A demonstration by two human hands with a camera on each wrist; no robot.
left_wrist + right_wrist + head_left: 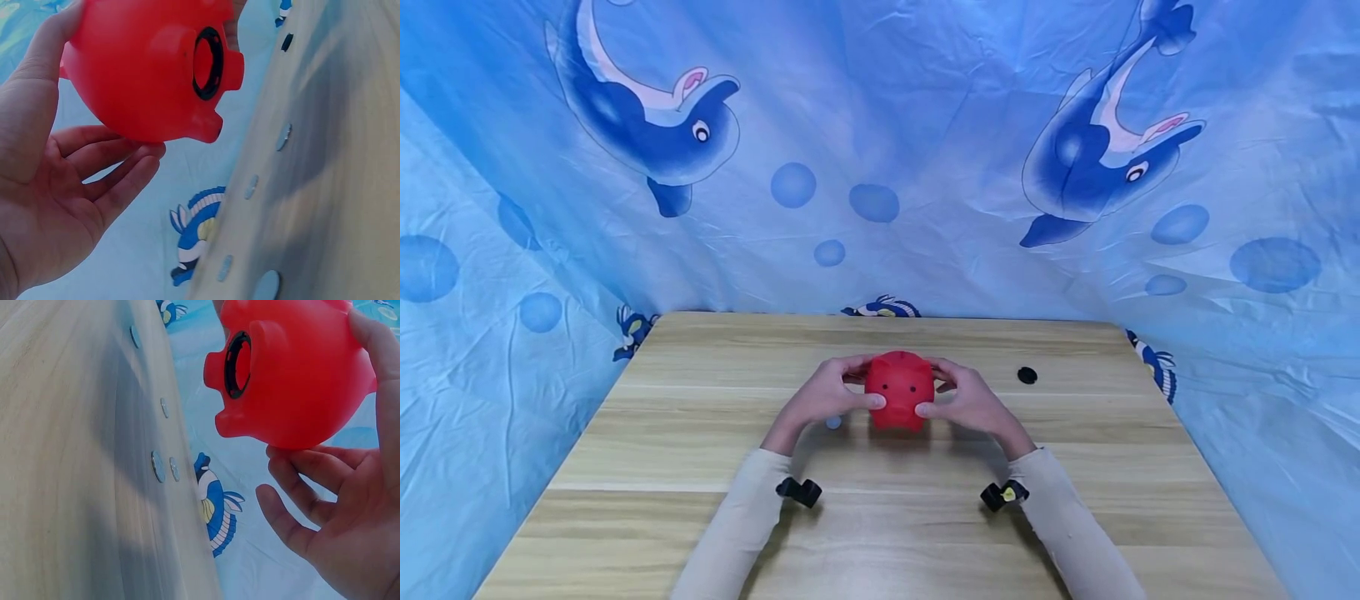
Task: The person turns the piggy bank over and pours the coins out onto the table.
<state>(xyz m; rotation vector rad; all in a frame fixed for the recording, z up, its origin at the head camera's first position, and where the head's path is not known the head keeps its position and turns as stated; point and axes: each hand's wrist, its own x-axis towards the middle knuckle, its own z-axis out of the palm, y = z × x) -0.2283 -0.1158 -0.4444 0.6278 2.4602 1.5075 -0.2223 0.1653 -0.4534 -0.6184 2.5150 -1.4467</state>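
- Red piggy bank: located midway between left and right, over the far part of the table. Both wrist views show it raised clear of the surface. Its snout faces near; the snout-to-tail axis appears to run near to far.
- Round opening: set in the underside among the feet, rimmed in black and uncovered. It faces down toward the table. This is the governing relation: opening above, surface below, with a gap between.
- Left hand: grips the left side of the bank, thumb on the near face, fingers around the far side.
- Right hand: grips the right side in mirror fashion. The bank lies directly between the two hands; neither is clearly nearer to it.
- Grey discs: judged to be coins. They lie flat on the table, below the bank and apart from it. The head view shows only one, just beside the left hand; the others are presumably hidden there.
- Black disc: lies on the table to the right of the bank, well apart from it. The right hand is the nearer one. Its color and shape suggest a cover for the opening; fit cannot be confirmed.
- Table: wood-grained, extending on all sides below the work.
- Blue backdrop: hangs beyond the far edge.
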